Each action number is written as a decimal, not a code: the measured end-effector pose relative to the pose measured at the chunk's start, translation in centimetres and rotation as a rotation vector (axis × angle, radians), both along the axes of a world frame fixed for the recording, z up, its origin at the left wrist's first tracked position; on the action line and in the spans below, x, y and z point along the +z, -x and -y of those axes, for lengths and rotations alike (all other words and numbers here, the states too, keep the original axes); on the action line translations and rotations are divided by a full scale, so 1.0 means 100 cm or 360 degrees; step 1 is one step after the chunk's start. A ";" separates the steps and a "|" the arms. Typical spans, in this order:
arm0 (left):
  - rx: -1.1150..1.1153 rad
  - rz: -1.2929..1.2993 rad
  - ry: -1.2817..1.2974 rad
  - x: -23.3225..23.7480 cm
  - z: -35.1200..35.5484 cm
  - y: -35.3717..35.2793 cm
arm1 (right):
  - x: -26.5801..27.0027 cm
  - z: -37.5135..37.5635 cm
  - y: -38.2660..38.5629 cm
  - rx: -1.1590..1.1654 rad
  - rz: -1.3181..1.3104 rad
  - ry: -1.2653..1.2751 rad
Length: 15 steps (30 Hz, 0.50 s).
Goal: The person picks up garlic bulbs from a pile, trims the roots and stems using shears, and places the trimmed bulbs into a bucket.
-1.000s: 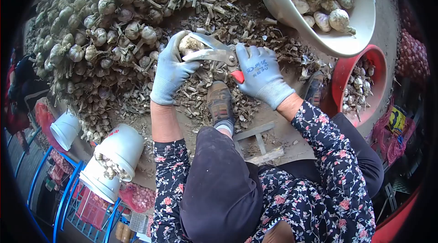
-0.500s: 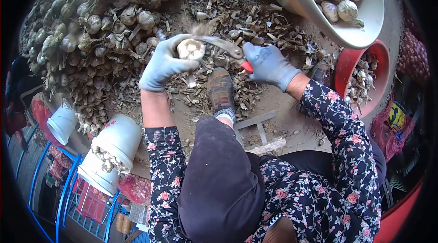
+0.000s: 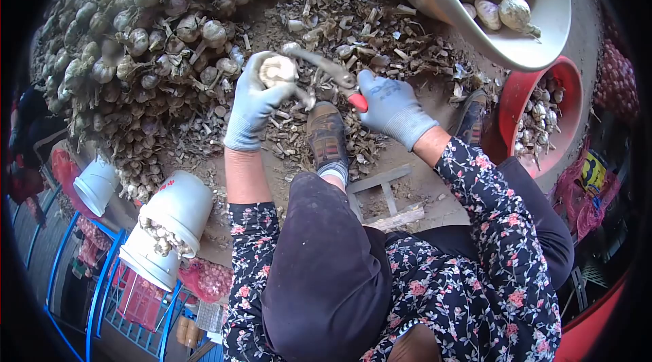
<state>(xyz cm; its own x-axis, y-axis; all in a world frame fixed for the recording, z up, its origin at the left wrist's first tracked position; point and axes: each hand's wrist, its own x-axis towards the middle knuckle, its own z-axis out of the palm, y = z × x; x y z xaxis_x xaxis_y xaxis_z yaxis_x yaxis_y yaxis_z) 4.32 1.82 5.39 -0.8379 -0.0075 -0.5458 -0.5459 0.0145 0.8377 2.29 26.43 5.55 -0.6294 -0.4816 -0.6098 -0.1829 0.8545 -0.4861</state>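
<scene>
My left hand (image 3: pixel 255 109), in a grey-blue glove, is closed around a garlic bulb (image 3: pixel 277 71), its pale cut face turned up. My right hand (image 3: pixel 392 109), gloved alike, grips a knife by its red handle (image 3: pixel 358 102). The knife's curved blade (image 3: pixel 322 63) reaches left, its tip close above and beside the bulb. Just below the bulb, a blurred stem-like piece (image 3: pixel 304 97) shows beside my left fingers. Dry stalk trimmings (image 3: pixel 353 29) cover the ground behind both hands.
A large heap of garlic (image 3: pixel 142 43) rises at the left. At upper right, a white tub (image 3: pixel 543 43) holds bulbs; below it, a red tub (image 3: pixel 569 107) holds smaller ones. White buckets (image 3: pixel 187 199) lie at lower left. A wooden frame (image 3: pixel 390 199) lies beside my shoe (image 3: pixel 326 134).
My left hand has moved slightly right and tilted the bulb. My right hand has shifted left and a little down, and the blade now slopes more steeply. A stem-like piece has appeared below the bulb.
</scene>
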 end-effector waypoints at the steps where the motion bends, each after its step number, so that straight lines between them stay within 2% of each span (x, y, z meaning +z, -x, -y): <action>1: 0.0346 -0.0006 -0.0222 -0.004 -0.002 -0.001 | -0.005 0.000 -0.002 -0.0243 0.0090 0.0039; 2: 0.0663 -0.0022 -0.0552 -0.008 -0.006 -0.005 | -0.007 -0.002 -0.006 -0.0478 0.0209 0.0038; 3: 0.0831 -0.0109 -0.0803 -0.018 -0.006 -0.007 | -0.008 -0.004 -0.013 -0.0473 0.0197 0.0045; 5: 0.1101 -0.0007 -0.0971 -0.025 -0.011 -0.014 | -0.007 -0.009 -0.033 -0.0574 0.0305 0.0000; 7: 0.1052 0.0021 -0.0835 -0.019 -0.024 -0.018 | -0.003 -0.005 -0.046 -0.0518 0.0360 0.0060; 9: 0.0933 -0.0047 -0.0697 -0.017 -0.037 -0.019 | 0.000 0.007 -0.055 -0.0549 0.0240 0.0220; 13: 0.1121 -0.0089 -0.0696 -0.015 -0.055 -0.017 | 0.010 0.031 -0.050 -0.0661 0.0366 0.0275; 15: 0.1224 -0.0163 -0.0562 -0.021 -0.053 -0.012 | 0.012 0.029 -0.050 -0.0669 0.0493 0.0293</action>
